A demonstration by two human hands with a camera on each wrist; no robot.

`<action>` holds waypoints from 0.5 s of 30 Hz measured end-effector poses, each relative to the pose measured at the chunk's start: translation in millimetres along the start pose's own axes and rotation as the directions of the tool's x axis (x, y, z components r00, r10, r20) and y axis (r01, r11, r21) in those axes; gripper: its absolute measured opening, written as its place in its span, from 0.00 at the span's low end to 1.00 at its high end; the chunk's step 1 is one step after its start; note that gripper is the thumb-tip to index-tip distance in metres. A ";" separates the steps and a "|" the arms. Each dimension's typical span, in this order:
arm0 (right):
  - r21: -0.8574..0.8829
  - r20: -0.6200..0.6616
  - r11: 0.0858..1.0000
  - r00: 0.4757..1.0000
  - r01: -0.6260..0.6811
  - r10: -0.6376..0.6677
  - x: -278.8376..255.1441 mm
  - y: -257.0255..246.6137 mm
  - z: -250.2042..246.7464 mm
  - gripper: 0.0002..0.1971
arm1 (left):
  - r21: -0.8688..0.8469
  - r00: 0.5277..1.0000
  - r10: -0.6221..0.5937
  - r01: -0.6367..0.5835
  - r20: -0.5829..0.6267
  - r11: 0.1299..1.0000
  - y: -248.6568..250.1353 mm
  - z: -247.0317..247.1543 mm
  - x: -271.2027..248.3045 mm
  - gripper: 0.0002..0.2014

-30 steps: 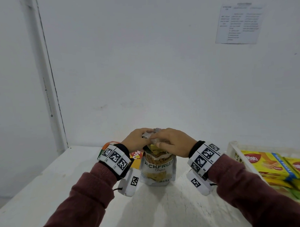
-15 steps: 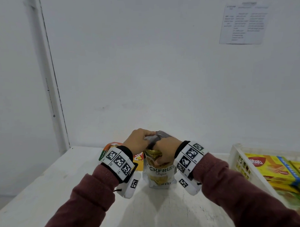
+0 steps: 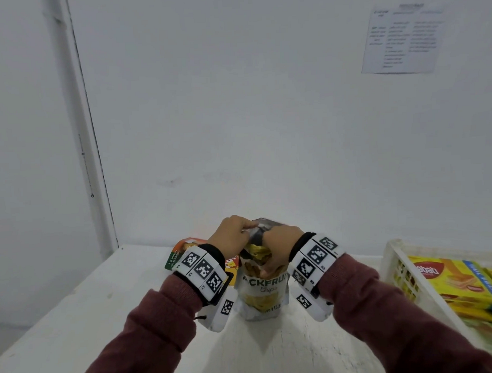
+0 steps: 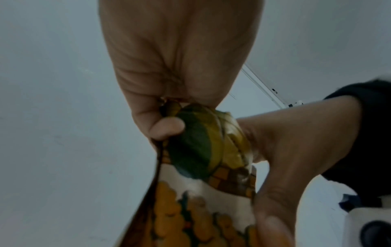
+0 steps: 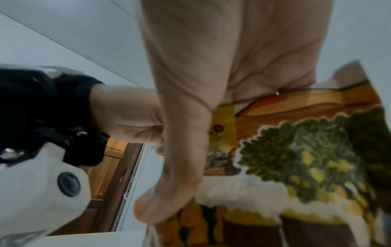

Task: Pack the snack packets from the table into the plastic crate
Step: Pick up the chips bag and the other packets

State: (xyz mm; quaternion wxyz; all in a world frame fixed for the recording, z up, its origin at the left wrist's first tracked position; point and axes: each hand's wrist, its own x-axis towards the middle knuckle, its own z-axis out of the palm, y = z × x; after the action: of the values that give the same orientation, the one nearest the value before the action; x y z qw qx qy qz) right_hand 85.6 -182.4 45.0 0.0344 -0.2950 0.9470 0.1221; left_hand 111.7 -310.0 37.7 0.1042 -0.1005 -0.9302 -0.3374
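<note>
A white and yellow jackfruit chips pouch (image 3: 261, 293) stands upright on the white table (image 3: 90, 309) near the wall. My left hand (image 3: 232, 235) pinches its crumpled top edge from the left; in the left wrist view the fingers (image 4: 167, 127) curl onto the pouch (image 4: 194, 150). My right hand (image 3: 277, 249) grips the upper part of the pouch from the right, thumb on the front. The right wrist view shows the thumb (image 5: 169, 205) pressed on the pouch (image 5: 306, 158). The white plastic crate (image 3: 395, 270) stands at the right with yellow wafer packets (image 3: 449, 285) inside.
An orange and green snack packet (image 3: 183, 251) lies behind my left wrist, mostly hidden. The white wall runs just behind the pouch, with a printed sheet (image 3: 401, 38) high on the right. Bare tabletop stretches to the left and toward me.
My right hand has slid from over the pouch's top down onto its upper right side. The left hand keeps its pinch on the top edge. The view has shifted slightly left.
</note>
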 end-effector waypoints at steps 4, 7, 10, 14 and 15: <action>-0.030 0.151 0.999 0.988 -0.030 0.035 9.7 0.7 1.9 0.31 | 0.012 0.999 0.033 -0.033 0.005 0.999 -3.7 6.0 3.3 0.20; 0.081 0.147 0.997 0.989 -0.007 -0.005 7.4 6.3 2.7 0.34 | -0.038 0.998 0.060 -0.059 0.033 0.998 -9.4 3.9 1.6 0.15; 0.199 0.037 0.977 0.996 0.072 -0.081 -3.0 15.2 5.5 0.29 | -0.056 0.987 0.121 -0.116 0.101 0.992 -18.4 -8.5 -3.5 0.12; 0.257 -0.161 0.954 0.981 0.152 -0.113 -13.0 15.7 3.3 0.23 | 0.020 0.976 0.165 -0.169 0.140 0.985 -26.2 -10.8 -4.4 0.10; 0.251 -0.159 0.954 0.980 0.161 -0.123 -12.9 12.9 2.0 0.22 | 0.006 0.980 0.170 -0.171 0.107 0.985 -27.8 -8.4 -4.0 0.07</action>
State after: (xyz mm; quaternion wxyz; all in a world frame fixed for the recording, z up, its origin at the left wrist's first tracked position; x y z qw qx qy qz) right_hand 88.9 -164.6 47.5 0.0144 -0.3631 0.9312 -0.0287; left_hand 109.5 -336.8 26.1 0.0838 -0.1969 -0.9249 -0.3144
